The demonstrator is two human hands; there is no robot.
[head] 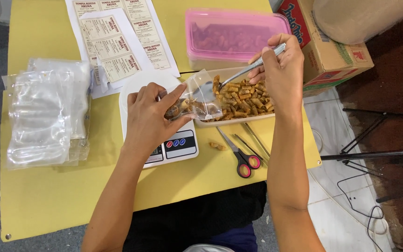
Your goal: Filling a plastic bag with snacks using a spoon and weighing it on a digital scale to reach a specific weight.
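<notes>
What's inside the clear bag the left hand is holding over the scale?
The clear bag holds a few brown fried snack pieces at its bottom, with the spoon tip entering its mouth. The left hand hides the bag's left edge.

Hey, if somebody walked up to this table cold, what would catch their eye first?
Probably the middle of the yellow table: the left hand holds a small clear bag over a white kitchen scale, while the right hand works a metal spoon in a tray of brown fried snacks. Behind sits a pink-lidded box; left, a stack of empty clear bags.
</notes>
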